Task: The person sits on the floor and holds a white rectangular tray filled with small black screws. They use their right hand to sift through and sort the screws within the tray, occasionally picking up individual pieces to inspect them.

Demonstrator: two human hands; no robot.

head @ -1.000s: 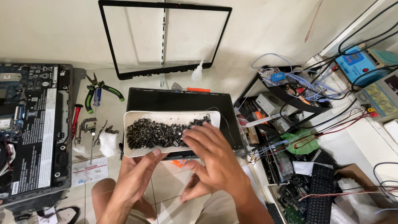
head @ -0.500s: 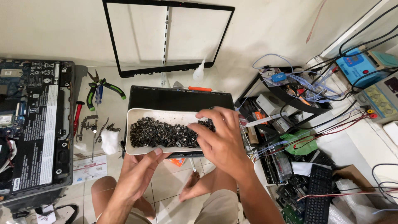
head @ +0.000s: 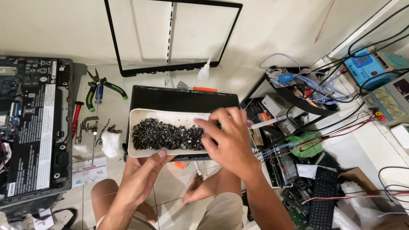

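My left hand (head: pixel 142 172) grips the near edge of a white oblong tray (head: pixel 145 116) from below, thumb on its rim. The tray holds a heap of several small black screws (head: pixel 164 135). My right hand (head: pixel 228 138) lies over the tray's right end, fingers bent down into the screws; whether it pinches one is hidden. Under the tray lies a black laptop panel (head: pixel 183 100) on the tiled floor.
An opened laptop base (head: pixel 34 127) lies at left, with green-handled pliers (head: pixel 106 87), a red screwdriver (head: pixel 76 117), metal hinges (head: pixel 87 125) and a white wad (head: pixel 111 145) beside it. A black screen bezel (head: pixel 170 36) leans on the wall. Wires, boards and a keyboard (head: pixel 321 204) crowd the right.
My right hand rose from below the tray's near edge onto its right end and reached into the screws. The left hand kept hold of the tray.
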